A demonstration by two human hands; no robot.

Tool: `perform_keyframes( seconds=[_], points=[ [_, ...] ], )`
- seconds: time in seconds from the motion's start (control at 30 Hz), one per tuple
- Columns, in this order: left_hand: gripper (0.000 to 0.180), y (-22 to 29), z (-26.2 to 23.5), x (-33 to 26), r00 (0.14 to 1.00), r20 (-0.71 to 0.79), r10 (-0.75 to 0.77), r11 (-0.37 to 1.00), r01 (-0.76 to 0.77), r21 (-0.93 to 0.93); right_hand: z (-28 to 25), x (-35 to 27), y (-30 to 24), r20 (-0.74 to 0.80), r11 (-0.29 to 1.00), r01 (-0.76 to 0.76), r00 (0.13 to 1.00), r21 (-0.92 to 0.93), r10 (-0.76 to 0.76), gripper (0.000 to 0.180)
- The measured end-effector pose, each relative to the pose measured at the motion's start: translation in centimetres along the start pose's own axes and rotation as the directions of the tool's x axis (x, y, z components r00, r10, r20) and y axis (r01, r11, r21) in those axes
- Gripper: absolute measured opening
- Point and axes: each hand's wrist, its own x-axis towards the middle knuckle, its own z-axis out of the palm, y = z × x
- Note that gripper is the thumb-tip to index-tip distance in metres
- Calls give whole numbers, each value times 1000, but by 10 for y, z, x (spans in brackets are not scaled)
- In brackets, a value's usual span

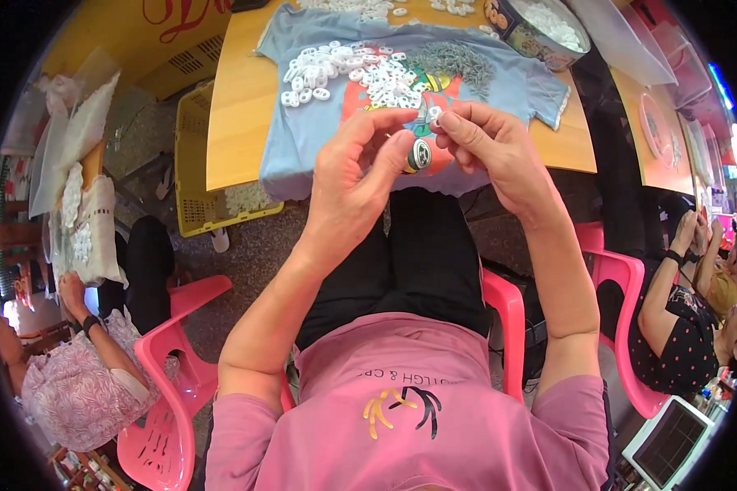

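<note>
My right hand [499, 155] pinches a small white plastic piece [436, 115] between thumb and fingertips. Close beside it, my left hand [354, 176] is curled, thumb bent toward the fingers; whatever they hold is too small or hidden. Both hands are raised over a blue-grey printed shirt [291, 151] spread on the wooden table [236, 123]. On the shirt beyond my hands lies a heap of white oval plastic pieces [327, 67] with holes. To its right is a tangled pile of small grey pieces [458, 65], perhaps springs.
A round tin [520, 37] of white pieces stands at the table's far right. Left of the table is a yellow crate [190, 155]. Pink chairs [176, 385] stand on both sides. One person [90, 368] sits at left; others [671, 327] sit at right.
</note>
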Motion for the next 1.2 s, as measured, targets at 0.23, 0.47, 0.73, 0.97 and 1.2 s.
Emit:
perform_keyframes(
  seconds=[0.23,0.47,0.73,0.97,1.2],
  points=[
    [16,-15,13,4,990,-30,137,990,-136,37,10,-15,5,-10,990,-11,1000,140,12,23],
    [10,-5,8,5,996,-15,84,978,-80,195,16,-17,18,-141,964,231,958,-134,-249,15],
    [12,4,6,5,975,122,-185,983,186,6,15,-29,19,-111,964,249,960,-90,-258,15],
    [19,-17,13,-3,979,66,-192,966,200,-164,21,-36,31,-100,944,-8,994,330,44,18],
    [16,-34,15,-7,984,-19,-180,966,173,-193,11,-28,34,-105,980,115,985,-162,-134,13]
  ],
)
